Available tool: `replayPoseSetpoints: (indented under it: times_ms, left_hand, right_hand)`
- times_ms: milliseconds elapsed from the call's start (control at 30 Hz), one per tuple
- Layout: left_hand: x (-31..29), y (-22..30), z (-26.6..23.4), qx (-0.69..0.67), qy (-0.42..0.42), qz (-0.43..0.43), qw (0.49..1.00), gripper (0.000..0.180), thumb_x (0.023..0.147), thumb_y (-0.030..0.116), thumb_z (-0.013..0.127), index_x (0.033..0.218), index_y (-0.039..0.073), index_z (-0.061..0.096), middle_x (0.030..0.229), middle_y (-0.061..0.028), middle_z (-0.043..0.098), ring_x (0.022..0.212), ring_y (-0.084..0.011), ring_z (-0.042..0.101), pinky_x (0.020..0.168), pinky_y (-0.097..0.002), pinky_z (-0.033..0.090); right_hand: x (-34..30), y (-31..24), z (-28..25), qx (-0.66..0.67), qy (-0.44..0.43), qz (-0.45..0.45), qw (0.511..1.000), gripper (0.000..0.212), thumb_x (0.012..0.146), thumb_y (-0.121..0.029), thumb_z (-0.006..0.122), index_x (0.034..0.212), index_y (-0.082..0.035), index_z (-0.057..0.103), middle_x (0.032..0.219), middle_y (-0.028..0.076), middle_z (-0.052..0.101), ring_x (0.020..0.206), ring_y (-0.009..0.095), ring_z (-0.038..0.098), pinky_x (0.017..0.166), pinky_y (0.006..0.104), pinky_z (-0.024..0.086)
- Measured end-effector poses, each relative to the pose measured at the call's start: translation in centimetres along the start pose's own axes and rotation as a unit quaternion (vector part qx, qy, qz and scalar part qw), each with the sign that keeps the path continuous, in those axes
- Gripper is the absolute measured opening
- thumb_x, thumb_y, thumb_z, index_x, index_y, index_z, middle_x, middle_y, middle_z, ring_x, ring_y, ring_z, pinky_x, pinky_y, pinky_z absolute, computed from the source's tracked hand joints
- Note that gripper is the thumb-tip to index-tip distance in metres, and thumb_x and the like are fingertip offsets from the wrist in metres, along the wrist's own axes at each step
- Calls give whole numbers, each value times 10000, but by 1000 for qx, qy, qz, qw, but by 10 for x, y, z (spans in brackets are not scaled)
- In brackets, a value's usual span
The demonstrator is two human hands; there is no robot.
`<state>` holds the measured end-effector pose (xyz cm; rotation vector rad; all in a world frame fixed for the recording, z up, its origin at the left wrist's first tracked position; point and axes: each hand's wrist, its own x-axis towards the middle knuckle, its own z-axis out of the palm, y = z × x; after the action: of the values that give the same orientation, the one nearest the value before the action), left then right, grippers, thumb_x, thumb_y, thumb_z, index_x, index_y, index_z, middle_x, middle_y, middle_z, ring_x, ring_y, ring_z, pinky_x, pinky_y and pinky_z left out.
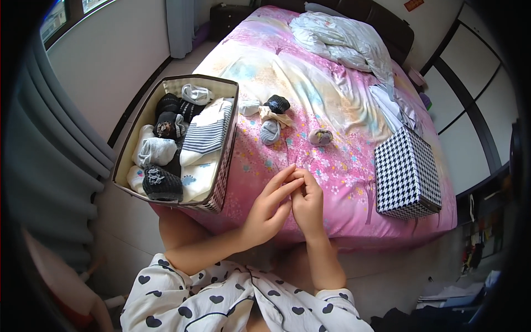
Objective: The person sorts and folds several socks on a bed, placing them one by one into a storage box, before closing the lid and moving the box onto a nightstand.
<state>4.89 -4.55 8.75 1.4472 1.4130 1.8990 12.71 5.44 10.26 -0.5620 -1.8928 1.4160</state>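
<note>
My left hand (pixel 269 211) and my right hand (pixel 307 203) meet over the near edge of the bed. The left one's fingers are stretched out across the right fingertips. My right fingers are bent and closed, partly covered by the left; no object shows between them. Beyond them lie a small greyish-brown sock ball (pixel 320 136), a grey-blue sock ball (pixel 270 132), a beige cloth piece (pixel 276 117), a black sock ball (pixel 277 103) and a white one (pixel 249 107). To the left, an uncovered fabric storage box (pixel 233 119) holds several rolled socks and a folded striped garment (pixel 206 131).
A closed black-and-white houndstooth box (pixel 399 171) stands on the bed's right side. The pink floral sheet (pixel 354 166) covers the bed, with a crumpled white quilt (pixel 340 41) at the far end. Grey curtains (pixel 55 138) hang left. Clothing (pixel 451 296) lies low at the right.
</note>
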Motion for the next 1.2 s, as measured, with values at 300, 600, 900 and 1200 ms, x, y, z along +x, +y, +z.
replayPoseSetpoints:
  times_ms: [300,600,900,1200]
  left_hand:
    - [75,-92,52,-227,-38,-325,917,472,884,49,512,1355,58,525,1351,-87,497,1161,-167,518,927,-294,449]
    - [92,-120,64,-205,135,-293,924,748,853,38,546,1538,132,260,1497,-134,319,1357,-230,362,1041,-334,399]
    - [90,-118,60,-254,127,-289,914,814,877,17,541,1584,122,150,1610,-145,183,1480,-256,227,1098,-347,352]
    - [88,-145,66,-250,91,-249,931,714,920,-1,577,1534,16,214,1397,-137,442,1258,-211,492,991,-311,450]
  right_hand:
    - [54,112,-71,-23,17,124,992,101,949,0,514,997,18,602,865,100,680,822,183,666,733,324,521]
    - [117,139,-89,-39,170,69,982,651,827,12,612,1423,-40,357,1412,198,345,1261,306,435,1052,413,405]
    - [126,142,-85,-32,64,72,995,454,764,16,605,1197,-53,488,1253,160,492,1182,281,491,995,390,431]
    - [98,145,-94,99,12,24,995,404,715,153,460,1062,-49,493,1234,109,530,1116,200,535,956,325,468]
